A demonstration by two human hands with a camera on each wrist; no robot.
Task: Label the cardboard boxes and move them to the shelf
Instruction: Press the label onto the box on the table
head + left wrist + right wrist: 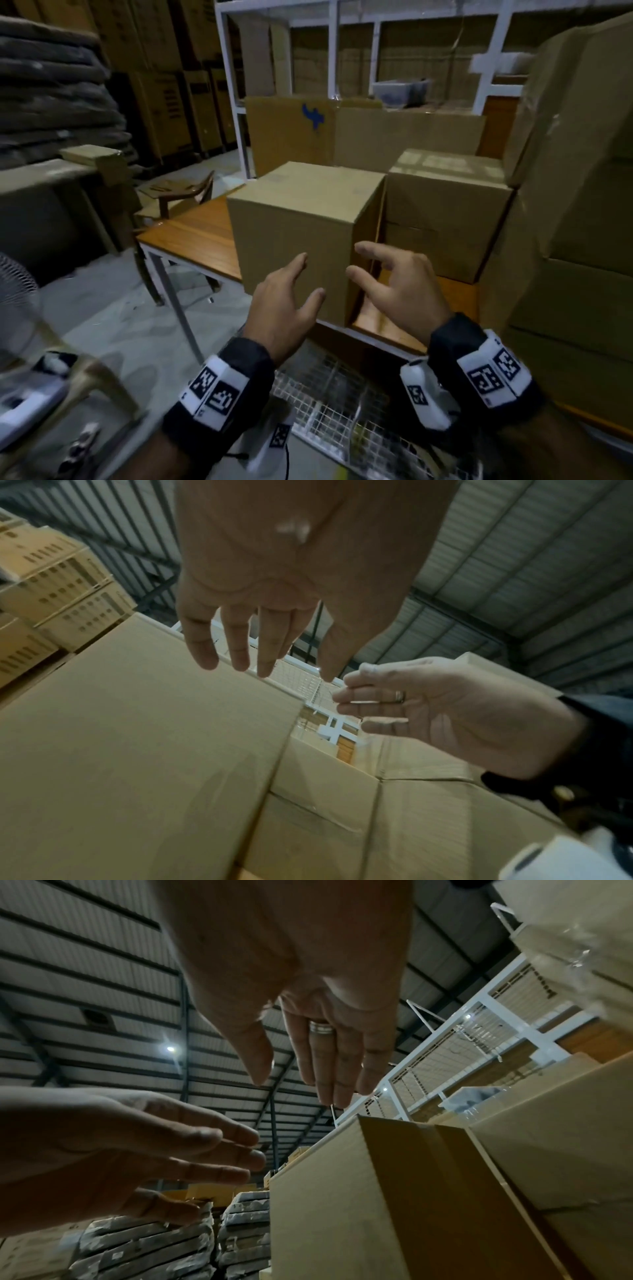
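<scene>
A plain brown cardboard box stands near the front edge of a wooden table. Both my hands hover in front of its near face, empty. My left hand is open with straight fingers, just short of the box's front. My right hand is open too, fingers spread, by the box's near right corner. In the left wrist view my left hand and right hand are close together. No label shows on the box.
A second cardboard box sits right behind on the table, and tall boxes rise at the right. A white shelf rack stands behind. A wire mesh basket lies below my wrists. Stacked sacks fill the left.
</scene>
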